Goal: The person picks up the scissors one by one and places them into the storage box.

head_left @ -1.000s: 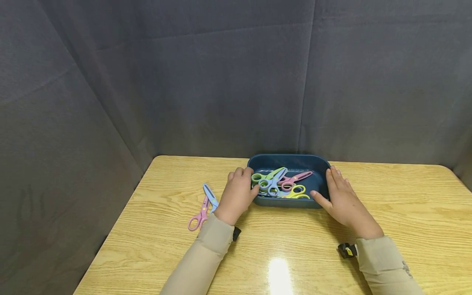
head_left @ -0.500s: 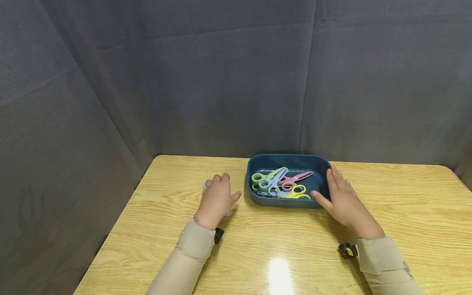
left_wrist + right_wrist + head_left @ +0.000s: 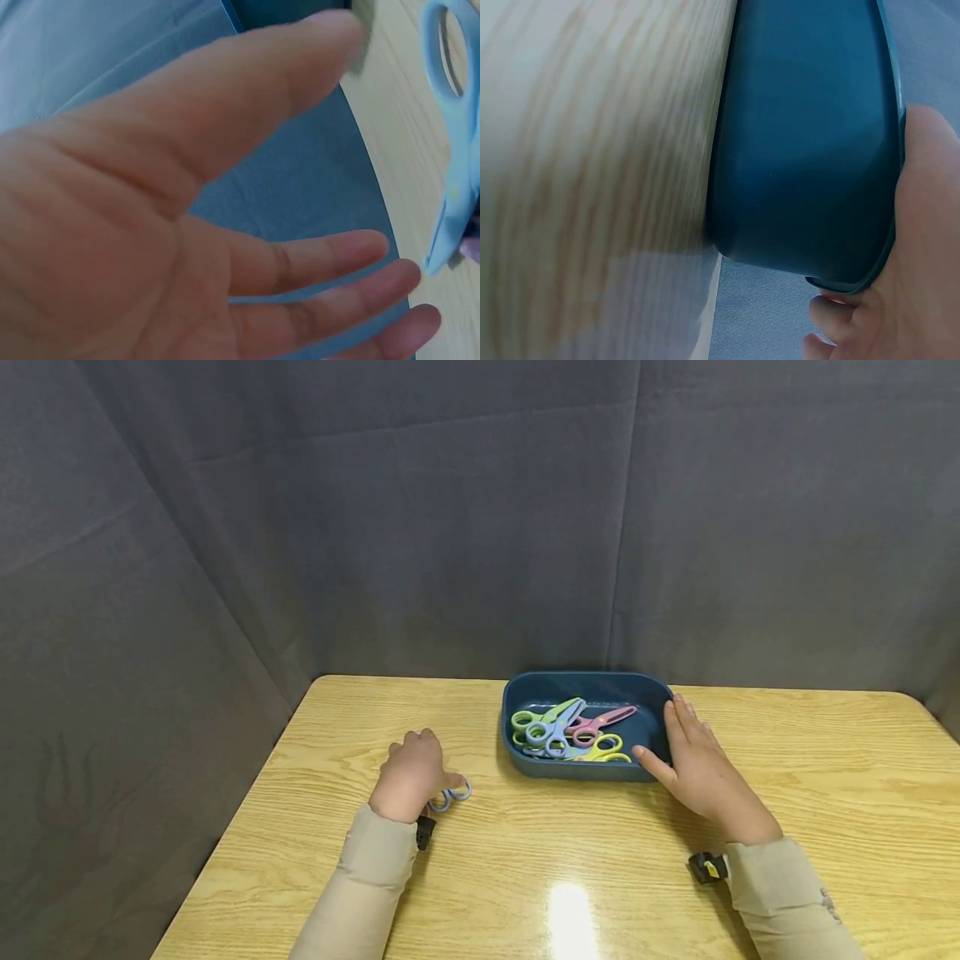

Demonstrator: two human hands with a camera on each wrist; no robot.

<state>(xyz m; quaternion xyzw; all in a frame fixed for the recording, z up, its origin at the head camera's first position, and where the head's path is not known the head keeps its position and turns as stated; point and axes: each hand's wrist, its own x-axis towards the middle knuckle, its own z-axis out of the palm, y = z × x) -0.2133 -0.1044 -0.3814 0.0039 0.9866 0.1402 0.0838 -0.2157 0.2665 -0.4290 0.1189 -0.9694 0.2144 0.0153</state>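
Observation:
My left hand (image 3: 411,774) reaches low over the left part of the table, fingers spread and holding nothing. Light-blue scissors (image 3: 460,789) poke out from under it by their handle loops. In the left wrist view these blue scissors (image 3: 459,161) lie just beyond the fingertips, with a sliver of pink-purple scissors (image 3: 471,248) beside them. The rest of that pair is hidden under my hand in the head view. My right hand (image 3: 703,768) holds the right end of a dark-blue plastic box (image 3: 585,770), thumb over the front rim, fingers along the outer end wall (image 3: 810,150).
Inside the box, several plastic scissors are heaped at the left: green (image 3: 522,720), blue (image 3: 557,732), pink (image 3: 606,722) and yellow (image 3: 606,749). The box stands at the back of the wooden table (image 3: 487,877), close to a grey curtain (image 3: 465,527).
My left hand has left the box's left rim and moved left and down over the loose blue and pink scissors, covering much of them. My right hand and the box stay in place.

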